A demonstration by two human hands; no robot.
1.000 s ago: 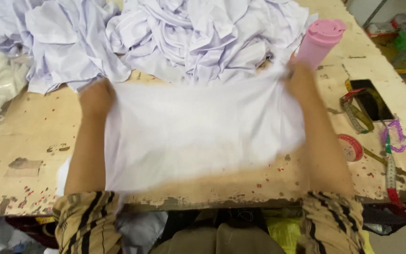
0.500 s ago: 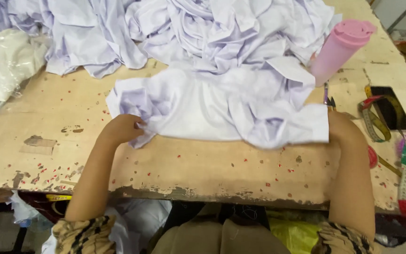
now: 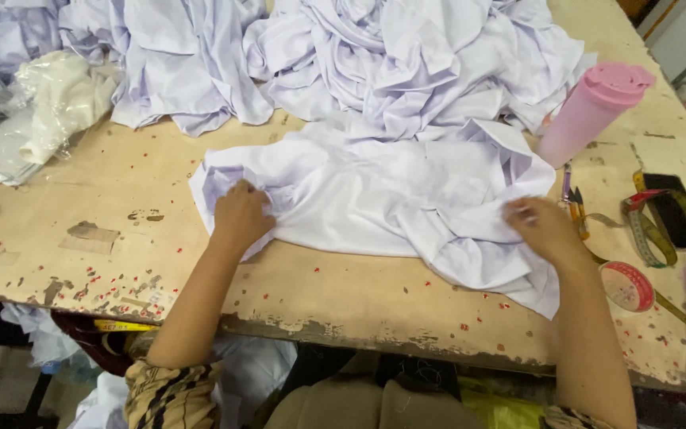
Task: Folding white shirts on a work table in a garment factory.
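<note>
Both hands down on cloth now: left hand [image 3: 241,216] pressed on near-left edge of white garment [image 3: 391,199], fingers curled, pinching a fold; right hand [image 3: 544,229] on near-right side, fingers bent and bunching fabric, grip looks loose. Vs 1 s ago: garment no longer held up and stretched flat between hands; dropped onto worn wooden table [image 3: 121,199], now crumpled w/ folds. Vs 0.5 s ago: left hand moved right, further onto cloth; right hand, then hidden under/behind cloth edge, now on top. Reads as laying out and smoothing stage, garment set mid-table, near edge of big pile of white garments [image 3: 406,63] at far side.

Hard to tell: which part of garment gripped (hem, sleeve?) – folds hide it. Fingertips of both hands partly buried in fabric, so exact pinch unclear. Right of garment: pink tumbler [image 3: 589,115], small snips [image 3: 572,195], tape measure [image 3: 645,230], tape roll [image 3: 627,284], dark phone [image 3: 680,210] partly covered. Far left: bagged cream cloth [image 3: 61,99]. Pile cut off at top, table at right.
</note>
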